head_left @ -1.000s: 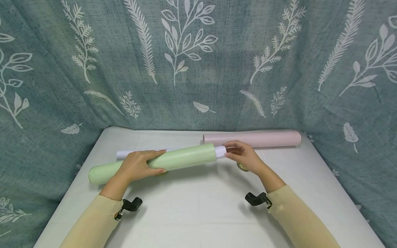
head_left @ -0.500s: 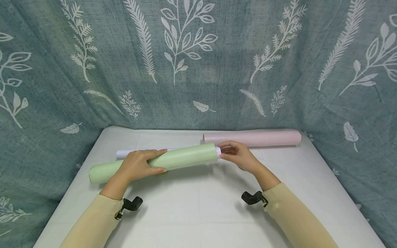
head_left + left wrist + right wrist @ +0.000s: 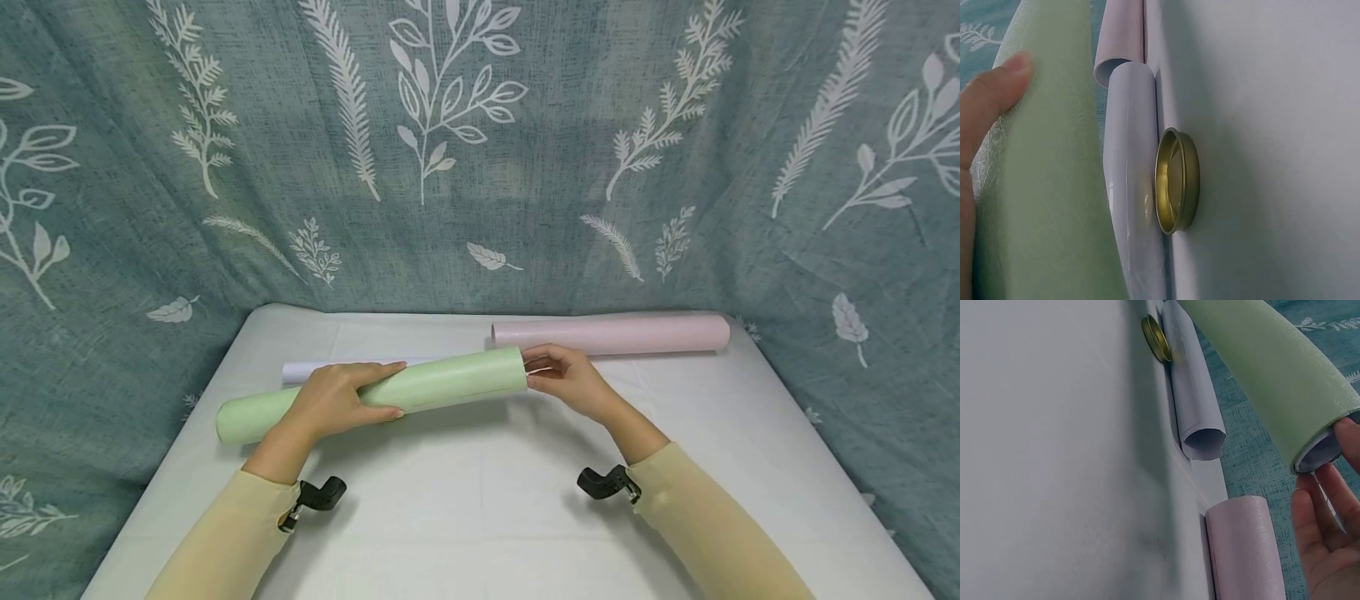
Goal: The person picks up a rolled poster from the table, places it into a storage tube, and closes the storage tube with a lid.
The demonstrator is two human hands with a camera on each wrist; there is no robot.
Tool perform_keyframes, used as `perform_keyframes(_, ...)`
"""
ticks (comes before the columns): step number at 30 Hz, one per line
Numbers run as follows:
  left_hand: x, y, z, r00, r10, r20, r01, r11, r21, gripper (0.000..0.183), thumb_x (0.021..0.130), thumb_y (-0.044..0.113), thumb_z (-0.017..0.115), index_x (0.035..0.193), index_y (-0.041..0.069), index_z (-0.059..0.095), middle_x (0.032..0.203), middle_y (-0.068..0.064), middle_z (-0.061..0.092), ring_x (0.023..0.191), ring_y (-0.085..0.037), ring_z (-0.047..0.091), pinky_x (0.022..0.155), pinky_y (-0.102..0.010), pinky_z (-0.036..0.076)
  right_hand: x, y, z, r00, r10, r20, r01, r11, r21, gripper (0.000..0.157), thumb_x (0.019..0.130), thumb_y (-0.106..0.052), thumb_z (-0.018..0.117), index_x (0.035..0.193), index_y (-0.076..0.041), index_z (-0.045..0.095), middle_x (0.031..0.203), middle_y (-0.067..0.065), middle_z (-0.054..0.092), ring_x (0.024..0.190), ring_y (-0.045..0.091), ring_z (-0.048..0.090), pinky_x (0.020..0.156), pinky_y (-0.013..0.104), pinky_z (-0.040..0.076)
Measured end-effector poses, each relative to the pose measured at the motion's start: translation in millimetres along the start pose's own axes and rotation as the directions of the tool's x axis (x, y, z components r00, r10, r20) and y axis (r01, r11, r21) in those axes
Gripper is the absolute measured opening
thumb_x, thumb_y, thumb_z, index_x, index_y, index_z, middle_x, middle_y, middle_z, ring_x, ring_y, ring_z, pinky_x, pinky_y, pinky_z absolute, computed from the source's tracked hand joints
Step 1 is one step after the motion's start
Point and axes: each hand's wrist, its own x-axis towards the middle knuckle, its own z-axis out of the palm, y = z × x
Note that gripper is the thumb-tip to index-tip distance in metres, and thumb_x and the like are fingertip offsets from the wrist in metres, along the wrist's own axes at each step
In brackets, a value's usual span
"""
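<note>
A pale green tube [image 3: 457, 372] slants above the table, its right end higher. My left hand [image 3: 335, 402] grips it near the middle, thumb on the near side and fingers on the far side. At the right end, my right hand [image 3: 570, 381] touches the rim with thumb and fingertips. Inside that opening, the right wrist view shows the pale end of a white paper roll [image 3: 1322, 453], about level with the rim. Below the tube, a gold round lid [image 3: 1177, 181] stands beside another white roll [image 3: 1130, 156].
A pink tube [image 3: 622, 334] lies along the table's back edge, right of the middle. The other white roll also lies at the back, partly hidden behind the green tube. A patterned teal curtain [image 3: 480, 167] hangs around the white-covered table [image 3: 480, 517].
The white paper roll has slid leftward into the green tube until no length of it sticks out. My right hand has moved left with it. The left hand has stayed almost still.
</note>
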Motion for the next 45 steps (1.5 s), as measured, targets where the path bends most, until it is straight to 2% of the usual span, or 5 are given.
perform_keyframes(14, -2.2, -0.1, 2.7, 1.000, -0.024, -0.004, 0.024, 1.000, 0.006, 0.071, 0.074, 0.058, 0.082, 0.138, 0.033, 0.063, 0.126, -0.001, 0.070, 0.111, -0.027, 0.067, 0.088, -0.049, 0.054, -0.1, -0.5, -1.0, 1.000, 0.007, -0.017, -0.008, 0.996, -0.085, 0.036, 0.096, -0.010, 0.069, 0.130, -0.002, 0.064, 0.130, 0.015, 0.064, 0.118, 0.033, 0.062, 0.095, 0.034, 0.053)
perform_keyframes(20, -1.9, -0.2, 1.9, 0.999, -0.034, -0.027, 0.034, 0.999, 0.009, 0.072, 0.072, 0.057, 0.084, 0.136, 0.032, 0.064, 0.123, -0.001, 0.071, 0.109, -0.027, 0.069, 0.086, -0.048, 0.055, -5.7, -6.8, -15.7, 0.998, 0.018, -0.054, -0.023, 0.994, -0.105, 0.037, 0.098, -0.019, 0.068, 0.130, -0.003, 0.064, 0.133, 0.013, 0.063, 0.121, 0.029, 0.060, 0.099, 0.040, 0.050)
perform_keyframes(29, -4.0, -1.3, 0.1, 0.998, -0.048, -0.042, 0.049, 0.999, 0.019, 0.071, 0.071, 0.058, 0.084, 0.135, 0.033, 0.065, 0.122, 0.001, 0.071, 0.107, -0.026, 0.069, 0.084, -0.048, 0.055, -23.9, -17.1, -41.3, 0.990, 0.073, -0.124, -0.098, 0.974, -0.206, 0.039, 0.098, -0.031, 0.067, 0.131, -0.011, 0.065, 0.133, 0.012, 0.063, 0.111, 0.019, 0.065, 0.091, 0.034, 0.054)
perform_keyframes(40, -5.0, -2.5, 1.8, 0.998, -0.039, -0.046, 0.040, 0.999, 0.024, 0.071, 0.072, 0.059, 0.083, 0.135, 0.033, 0.066, 0.121, 0.001, 0.072, 0.106, -0.026, 0.070, 0.083, -0.048, 0.055, -46.5, -8.3, -70.8, 0.986, 0.084, -0.143, -0.122, 0.953, -0.277, 0.045, 0.099, -0.025, 0.066, 0.137, -0.002, 0.058, 0.136, 0.019, 0.059, 0.117, 0.022, 0.061, 0.095, 0.024, 0.050)
perform_keyframes(45, -7.5, -3.4, 1.1, 0.998, -0.036, -0.054, 0.038, 0.999, 0.023, 0.071, 0.071, 0.059, 0.083, 0.135, 0.033, 0.066, 0.120, 0.000, 0.072, 0.106, -0.026, 0.070, 0.082, -0.047, 0.055, -54.9, 1.3, -76.6, 0.986, 0.083, -0.145, -0.126, 0.939, -0.319, 0.045, 0.098, -0.018, 0.068, 0.138, 0.000, 0.057, 0.133, 0.018, 0.061, 0.120, 0.035, 0.060, 0.097, 0.033, 0.052)
